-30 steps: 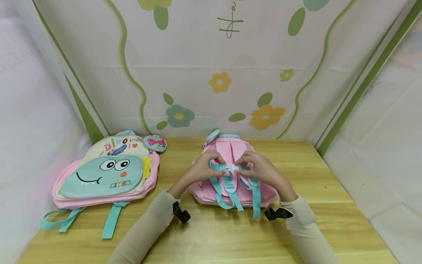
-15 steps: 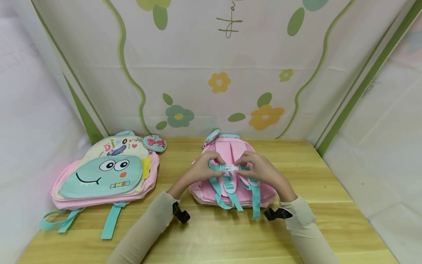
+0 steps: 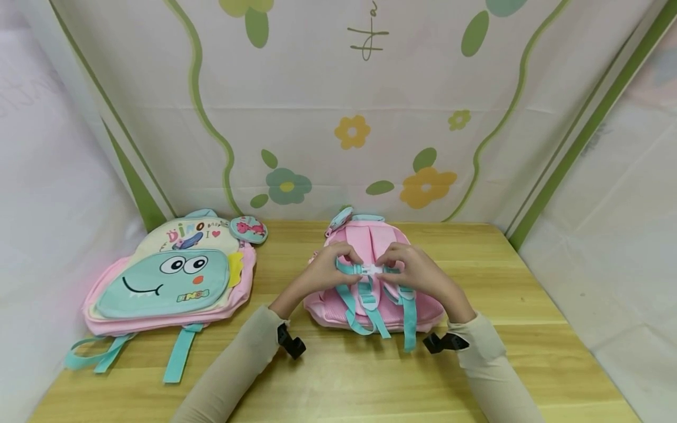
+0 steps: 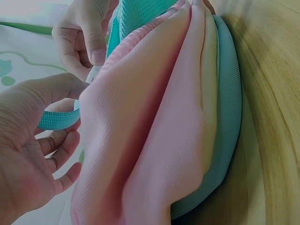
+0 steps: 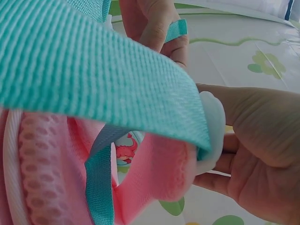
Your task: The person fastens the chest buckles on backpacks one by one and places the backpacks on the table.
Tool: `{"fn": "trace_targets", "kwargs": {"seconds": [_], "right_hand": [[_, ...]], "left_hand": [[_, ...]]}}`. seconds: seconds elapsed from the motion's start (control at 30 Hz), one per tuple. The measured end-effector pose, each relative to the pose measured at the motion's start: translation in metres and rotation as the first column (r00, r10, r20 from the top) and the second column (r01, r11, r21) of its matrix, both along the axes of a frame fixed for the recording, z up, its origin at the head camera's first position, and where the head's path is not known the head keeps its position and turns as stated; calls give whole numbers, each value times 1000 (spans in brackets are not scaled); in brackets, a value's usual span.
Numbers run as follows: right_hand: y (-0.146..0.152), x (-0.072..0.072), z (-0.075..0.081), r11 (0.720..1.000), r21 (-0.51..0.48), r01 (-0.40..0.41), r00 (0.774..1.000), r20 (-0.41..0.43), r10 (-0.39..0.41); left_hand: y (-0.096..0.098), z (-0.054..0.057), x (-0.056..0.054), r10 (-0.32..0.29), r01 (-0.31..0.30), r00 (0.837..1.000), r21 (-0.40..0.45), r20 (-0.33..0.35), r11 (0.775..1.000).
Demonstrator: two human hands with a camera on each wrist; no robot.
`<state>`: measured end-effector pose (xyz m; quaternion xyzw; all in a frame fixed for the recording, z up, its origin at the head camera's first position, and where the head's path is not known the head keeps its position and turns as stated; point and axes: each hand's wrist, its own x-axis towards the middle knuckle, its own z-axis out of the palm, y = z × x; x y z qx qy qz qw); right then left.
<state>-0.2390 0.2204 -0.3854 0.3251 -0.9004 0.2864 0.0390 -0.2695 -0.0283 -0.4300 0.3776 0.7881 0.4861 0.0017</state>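
A pink backpack [image 3: 370,235] lies on the table with its shoulder straps up. A white side-release buckle [image 3: 369,269] on a turquoise chest strap [image 3: 346,268] spans the two shoulder straps. My left hand [image 3: 324,271] pinches the buckle's left end between thumb and fingers; my right hand [image 3: 418,271] pinches its right end. The buckle halves meet between the fingertips. In the left wrist view, the backpack's pink side [image 4: 140,112] covers most of the buckle and the left fingertips [image 4: 70,173] are partly visible. In the right wrist view, turquoise webbing [image 5: 108,84] hides the right fingertips.
A second backpack [image 3: 164,282], with a dinosaur face, lies at the left, turquoise straps [image 3: 182,352] trailing over the wooden table [image 3: 338,376]. A round pouch [image 3: 248,229] hangs off its top. A flowered curtain [image 3: 317,76] stands behind.
Both hands keep their grip at nearly the same place. The buckle shifts very slightly between the fingers. Both backpacks stay where they were.
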Motion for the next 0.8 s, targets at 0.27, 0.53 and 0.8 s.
{"fn": "trace_targets", "kwargs": {"seconds": [0.27,0.53,0.8], "right_hand": [[0,0,-1,1000,-18,-1,1000,-2,1],[-1,-1,0,1000,-24,-6,1000,-18,6],[-2,-1,-1,1000,-27,5,1000,-25,-6]], "left_hand": [[0,2,1,4,-4,1000,-15,-2,1000],[0,2,1,8,-8,1000,-22,7,1000],[-1,2,0,10,-10,1000,-26,12,1000]]}}
